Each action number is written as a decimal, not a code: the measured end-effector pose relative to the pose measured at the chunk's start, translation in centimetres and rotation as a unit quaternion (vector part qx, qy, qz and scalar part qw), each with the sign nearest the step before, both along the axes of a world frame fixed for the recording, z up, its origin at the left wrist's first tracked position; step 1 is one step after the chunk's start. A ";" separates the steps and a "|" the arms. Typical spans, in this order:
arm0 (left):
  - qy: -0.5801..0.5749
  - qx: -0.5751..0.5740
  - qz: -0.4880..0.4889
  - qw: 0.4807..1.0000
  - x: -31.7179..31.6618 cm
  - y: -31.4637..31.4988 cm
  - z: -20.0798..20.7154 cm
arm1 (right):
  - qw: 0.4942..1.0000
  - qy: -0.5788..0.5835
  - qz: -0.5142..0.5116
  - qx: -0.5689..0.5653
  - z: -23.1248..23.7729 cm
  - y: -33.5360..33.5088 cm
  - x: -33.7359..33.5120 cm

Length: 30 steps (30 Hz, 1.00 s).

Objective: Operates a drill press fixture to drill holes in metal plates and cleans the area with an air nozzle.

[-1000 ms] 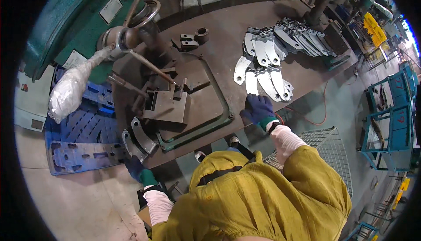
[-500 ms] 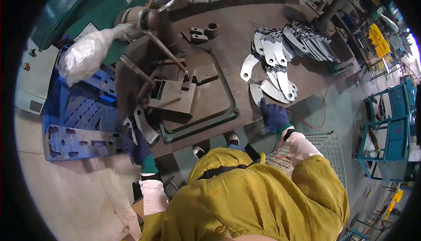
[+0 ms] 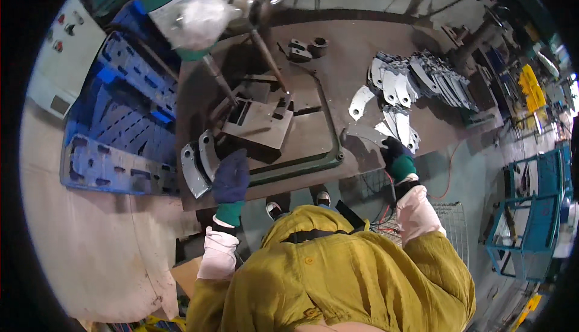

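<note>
On the brown bench (image 3: 356, 33), at right: pile of curved silver metal plates (image 3: 395, 84). At its near left: single curved grey metal plate (image 3: 364, 132), pinched at the right end in the blue-gloved right hand (image 3: 395, 150). At near left: blue-gloved left hand (image 3: 231, 175), fingers straight and close together, just beside two curved silver metal plates (image 3: 208, 154). Between, farther: block-shaped grey metal fixture (image 3: 259, 124).

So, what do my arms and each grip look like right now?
Your left grip and right grip wear dark blue gloves with green cuffs. Above them come black wristbands, pale pinkish-white lower sleeves and loose mustard-yellow upper sleeves.
</note>
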<state>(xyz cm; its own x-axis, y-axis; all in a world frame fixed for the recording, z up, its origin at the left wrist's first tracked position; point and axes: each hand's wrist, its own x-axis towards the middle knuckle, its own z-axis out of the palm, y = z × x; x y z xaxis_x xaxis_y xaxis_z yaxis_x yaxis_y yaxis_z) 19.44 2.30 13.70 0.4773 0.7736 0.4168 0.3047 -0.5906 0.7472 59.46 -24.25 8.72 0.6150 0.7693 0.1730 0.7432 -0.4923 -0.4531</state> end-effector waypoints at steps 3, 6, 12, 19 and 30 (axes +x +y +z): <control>0.051 -0.049 -0.015 0.997 0.4 -1.2 1.9 | 0.993 0.023 0.059 0.102 2.6 1.3 1.2; -0.008 -0.038 -0.062 0.997 0.9 -0.9 1.3 | 0.826 0.503 0.032 0.254 8.0 3.9 -0.3; 0.002 -0.287 -0.113 0.951 5.1 -0.2 6.6 | 0.883 0.154 0.411 0.168 15.1 10.7 -6.8; -0.058 -0.506 -0.258 0.821 -0.3 1.3 2.3 | 0.834 0.382 0.369 0.149 14.6 18.3 -10.4; 0.024 -0.132 -0.040 0.990 -2.3 4.3 -7.4 | 0.426 0.843 0.284 0.165 32.7 21.0 -19.1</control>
